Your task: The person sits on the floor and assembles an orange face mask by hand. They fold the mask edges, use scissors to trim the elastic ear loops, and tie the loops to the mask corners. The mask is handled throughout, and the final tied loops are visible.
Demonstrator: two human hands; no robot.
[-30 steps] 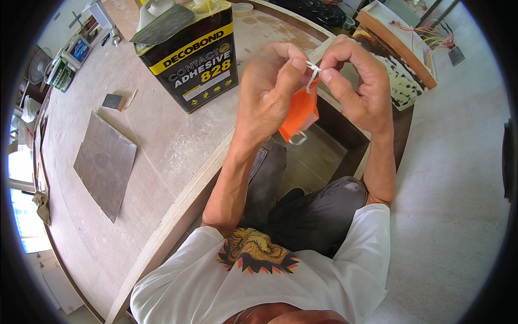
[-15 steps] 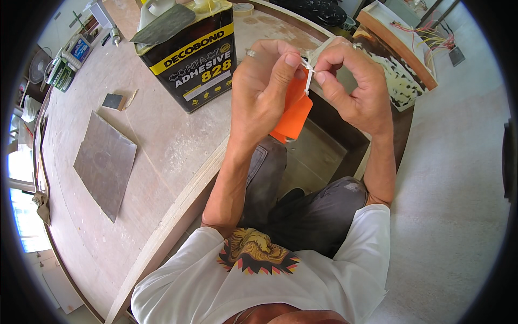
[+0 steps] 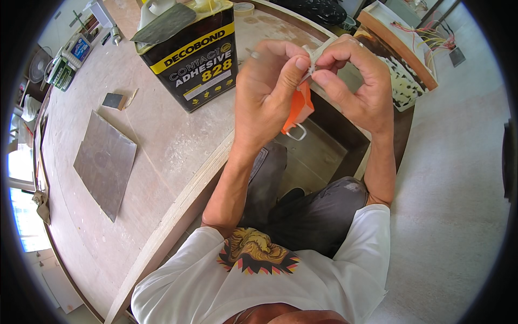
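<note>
Up in front of me, both hands pinch the white cord [image 3: 311, 69] of what looks like an orange face mask [image 3: 300, 107]. My left hand [image 3: 264, 94] has thumb and forefinger pressed together on it. Very close by, my right hand [image 3: 359, 81] pinches the cord with thumb and forefinger; its other fingers curl in. The folded orange body hangs below the fingertips, partly hidden behind my left hand. A white loop [image 3: 297, 132] dangles from its lower end. The exact point where the fingertips grip is too small to make out.
Left of my hands, a black and yellow adhesive can [image 3: 197, 62] stands on the curved wooden tabletop [image 3: 178, 151]. A grey diamond-shaped sheet [image 3: 105, 162] and a small dark block [image 3: 113, 101] lie farther left. A tape roll [image 3: 244, 9] and plastic bottles [image 3: 78, 49] sit beyond.
Both hands have shifted slightly to the right and their fingertips are closer together. The orange mask has turned and hangs narrower, and its lower white loop now shows fully.
</note>
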